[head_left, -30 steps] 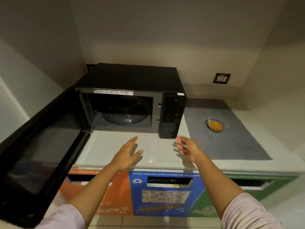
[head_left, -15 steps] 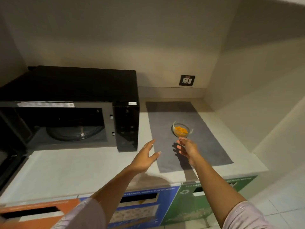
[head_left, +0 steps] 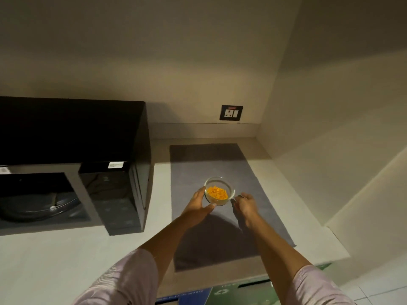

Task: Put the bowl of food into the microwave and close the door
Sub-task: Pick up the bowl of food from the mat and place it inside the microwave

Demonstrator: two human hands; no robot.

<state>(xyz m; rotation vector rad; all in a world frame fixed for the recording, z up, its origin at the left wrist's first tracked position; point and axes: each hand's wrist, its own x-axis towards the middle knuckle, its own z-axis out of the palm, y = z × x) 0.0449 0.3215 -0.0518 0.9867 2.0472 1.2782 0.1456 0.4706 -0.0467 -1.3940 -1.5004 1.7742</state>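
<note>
Grasp step: my left hand [head_left: 197,204] cupping small clear glass bowl of orange food [head_left: 219,191], right hand [head_left: 246,203] spread beside it. Next: close, lift level toward open black microwave [head_left: 72,164].

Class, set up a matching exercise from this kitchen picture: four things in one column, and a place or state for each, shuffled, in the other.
Things:
1. clear glass bowl of orange food
2. black microwave oven
3. dark-framed wall socket
4. grey rectangular mat

Places or states:
A. on the back wall
B. lying flat on the counter
C. between the left hand and right hand
D. cavity showing, glass turntable inside

Pairs: 1-C, 2-D, 3-A, 4-B
</note>
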